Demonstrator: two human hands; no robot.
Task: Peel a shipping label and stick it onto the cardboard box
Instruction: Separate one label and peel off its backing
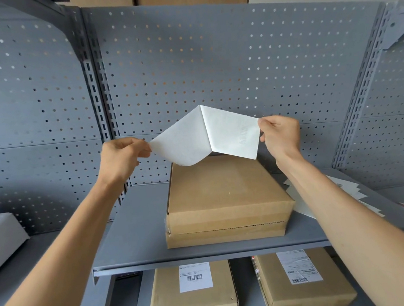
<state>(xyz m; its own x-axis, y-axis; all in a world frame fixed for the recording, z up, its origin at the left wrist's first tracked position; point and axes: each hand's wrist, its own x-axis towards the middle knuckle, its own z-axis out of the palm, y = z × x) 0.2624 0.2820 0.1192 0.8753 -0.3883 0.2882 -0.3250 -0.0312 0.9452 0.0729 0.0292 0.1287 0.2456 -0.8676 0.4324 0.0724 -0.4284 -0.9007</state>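
We hold the shipping label above the cardboard box on the shelf. Our left hand pinches its 9 o'clock corner; our right hand pinches its 3 o'clock edge, both grips clamped on paper.

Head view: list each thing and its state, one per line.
Shipping label: half peeled, held in the air above the box.
Backing sheet: partly separated.
Left hand: pinches the backing.
Right hand: pinches the label.
Cardboard box: closed, unlabelled.
Lower boxes: labelled.
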